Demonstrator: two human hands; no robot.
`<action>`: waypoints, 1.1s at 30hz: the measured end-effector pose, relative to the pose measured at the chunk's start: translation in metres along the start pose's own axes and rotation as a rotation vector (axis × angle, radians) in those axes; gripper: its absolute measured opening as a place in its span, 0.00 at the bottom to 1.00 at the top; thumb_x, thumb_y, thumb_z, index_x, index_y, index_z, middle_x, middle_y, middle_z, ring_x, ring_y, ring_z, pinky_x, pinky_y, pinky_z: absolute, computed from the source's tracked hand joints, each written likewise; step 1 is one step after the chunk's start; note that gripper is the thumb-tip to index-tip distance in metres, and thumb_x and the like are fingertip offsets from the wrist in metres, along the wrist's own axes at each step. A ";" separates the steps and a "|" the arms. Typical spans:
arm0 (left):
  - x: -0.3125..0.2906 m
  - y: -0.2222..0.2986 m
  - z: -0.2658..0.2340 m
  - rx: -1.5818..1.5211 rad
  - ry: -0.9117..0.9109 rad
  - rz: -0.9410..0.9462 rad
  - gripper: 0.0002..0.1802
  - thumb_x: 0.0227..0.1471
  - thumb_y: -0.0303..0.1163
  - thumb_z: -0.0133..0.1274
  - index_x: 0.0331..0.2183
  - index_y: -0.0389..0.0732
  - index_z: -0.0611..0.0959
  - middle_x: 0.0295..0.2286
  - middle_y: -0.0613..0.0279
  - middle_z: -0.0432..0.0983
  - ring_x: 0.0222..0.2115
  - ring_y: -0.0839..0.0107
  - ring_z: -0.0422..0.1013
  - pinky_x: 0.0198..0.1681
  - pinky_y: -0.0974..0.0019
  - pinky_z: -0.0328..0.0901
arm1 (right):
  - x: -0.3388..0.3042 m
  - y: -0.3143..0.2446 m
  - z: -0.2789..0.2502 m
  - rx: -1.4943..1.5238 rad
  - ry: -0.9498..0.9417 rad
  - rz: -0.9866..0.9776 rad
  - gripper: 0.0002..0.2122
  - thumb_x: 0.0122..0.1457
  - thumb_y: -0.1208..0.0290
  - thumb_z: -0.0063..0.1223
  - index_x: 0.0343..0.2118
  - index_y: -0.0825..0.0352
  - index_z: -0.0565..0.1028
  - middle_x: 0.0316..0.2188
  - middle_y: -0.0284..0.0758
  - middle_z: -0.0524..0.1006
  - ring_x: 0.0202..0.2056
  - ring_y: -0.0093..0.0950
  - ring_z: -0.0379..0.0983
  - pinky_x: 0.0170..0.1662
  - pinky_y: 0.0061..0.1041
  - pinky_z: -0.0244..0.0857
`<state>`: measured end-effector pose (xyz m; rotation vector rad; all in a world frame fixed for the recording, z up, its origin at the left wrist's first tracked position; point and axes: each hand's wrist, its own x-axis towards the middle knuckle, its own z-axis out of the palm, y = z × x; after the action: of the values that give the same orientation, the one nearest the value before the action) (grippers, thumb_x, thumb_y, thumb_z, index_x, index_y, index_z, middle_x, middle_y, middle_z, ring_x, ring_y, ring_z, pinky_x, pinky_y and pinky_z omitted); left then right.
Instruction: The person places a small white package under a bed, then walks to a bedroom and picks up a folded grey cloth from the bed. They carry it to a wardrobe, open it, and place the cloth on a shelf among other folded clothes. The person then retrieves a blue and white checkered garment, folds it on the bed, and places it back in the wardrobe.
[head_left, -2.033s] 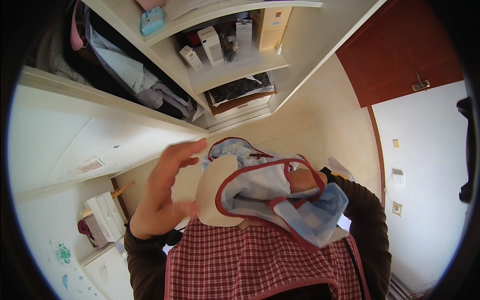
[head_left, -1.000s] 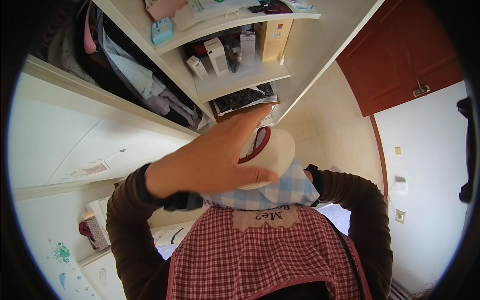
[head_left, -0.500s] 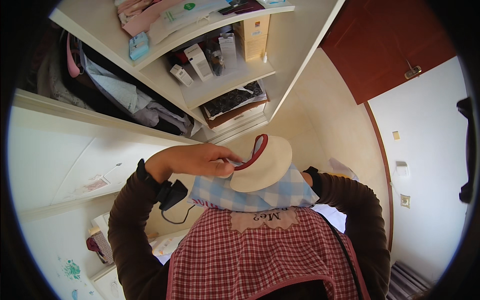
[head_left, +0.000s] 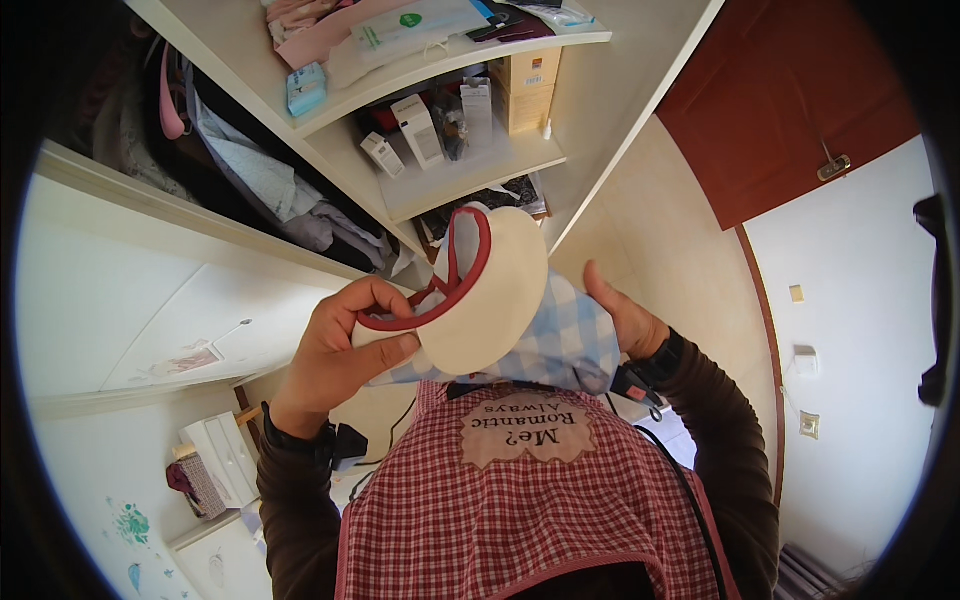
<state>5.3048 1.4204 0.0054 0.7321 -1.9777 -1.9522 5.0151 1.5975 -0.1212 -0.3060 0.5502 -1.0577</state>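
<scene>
overhead, both hands (head_left: 340, 355) (head_left: 625, 320) clench a checked cap (head_left: 500, 300) below cluttered cream shelves (head_left: 470, 170).

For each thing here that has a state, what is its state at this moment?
Left hand: shut, pinching the red-trimmed edge of the cloth.
Right hand: holding the cloth's other side, thumb raised.
Blue checked cloth: bunched, held up between both hands.
Red door: closed.
Shelves: open, filled with boxes.

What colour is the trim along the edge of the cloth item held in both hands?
Red, edging the cream and blue-checked cloth item; only the head view shows it.
</scene>
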 end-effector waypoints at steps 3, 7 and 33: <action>0.010 0.014 0.000 0.045 -0.001 0.035 0.12 0.50 0.26 0.62 0.37 0.37 0.78 0.32 0.71 0.73 0.35 0.82 0.66 0.42 0.76 0.62 | 0.026 -0.011 -0.002 -0.249 -0.134 -0.132 0.46 0.54 0.37 0.53 0.64 0.74 0.55 0.61 0.44 0.65 0.60 0.35 0.63 0.63 0.32 0.56; 0.024 0.028 -0.008 0.212 -0.120 0.107 0.10 0.52 0.26 0.60 0.38 0.36 0.80 0.33 0.68 0.76 0.37 0.80 0.69 0.43 0.75 0.63 | 0.047 -0.039 0.015 -0.278 -0.234 -0.089 0.50 0.47 0.50 0.68 0.66 0.71 0.50 0.62 0.42 0.63 0.59 0.32 0.64 0.61 0.30 0.58; 0.121 -0.030 0.025 -0.589 0.087 0.509 0.11 0.60 0.23 0.47 0.45 0.42 0.70 0.50 0.59 0.71 0.47 0.70 0.71 0.51 0.67 0.69 | 0.026 -0.020 0.126 -1.473 -0.055 -0.749 0.13 0.51 0.71 0.66 0.38 0.67 0.78 0.32 0.39 0.77 0.34 0.38 0.75 0.38 0.33 0.69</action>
<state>5.1950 1.3789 -0.0447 0.1380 -1.2543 -1.9665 5.0807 1.5621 -0.0148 -1.9396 1.1471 -1.1560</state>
